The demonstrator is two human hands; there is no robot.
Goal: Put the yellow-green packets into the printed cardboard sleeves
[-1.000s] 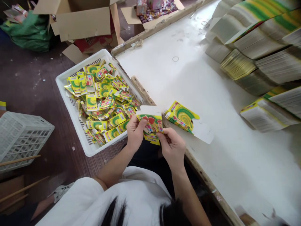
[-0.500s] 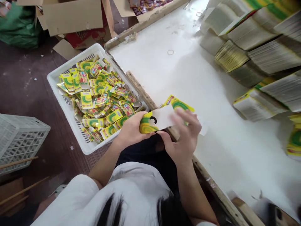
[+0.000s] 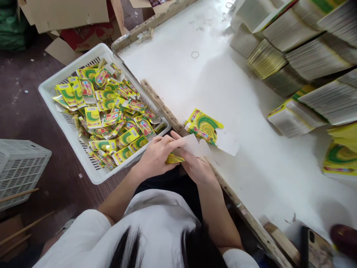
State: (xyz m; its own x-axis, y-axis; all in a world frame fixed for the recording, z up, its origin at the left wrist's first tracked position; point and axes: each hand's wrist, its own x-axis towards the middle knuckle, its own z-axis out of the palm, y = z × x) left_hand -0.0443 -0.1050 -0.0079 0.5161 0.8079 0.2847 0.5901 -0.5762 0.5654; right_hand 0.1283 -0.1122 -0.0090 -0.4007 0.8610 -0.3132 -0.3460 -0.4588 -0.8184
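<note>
Between my two hands, above my lap at the table edge, is a yellow-green card box (image 3: 195,145) with its white inner side up. My left hand (image 3: 156,156) grips its left end, fingers wrapped over it. My right hand (image 3: 197,168) pinches it from below and the right, its fingertips partly hidden behind the card. Just beyond them, flat cards (image 3: 205,126) printed with a green and yellow swirl lie on the white table (image 3: 223,89). To the left, a white basket (image 3: 68,149) holds several small yellow packets (image 3: 92,117).
Stacks of bundled cards (image 3: 306,56) stand at the table's right. A phone (image 3: 315,247) lies near its lower right corner. A wooden strip (image 3: 164,108) edges the table. Cardboard boxes (image 3: 67,15) are at the back left, a grey crate (image 3: 23,167) at the far left.
My right hand has moved down and left, from spread and blurred over the card to pinching it. My left fingers have come over the card. The view has shifted slightly.
</note>
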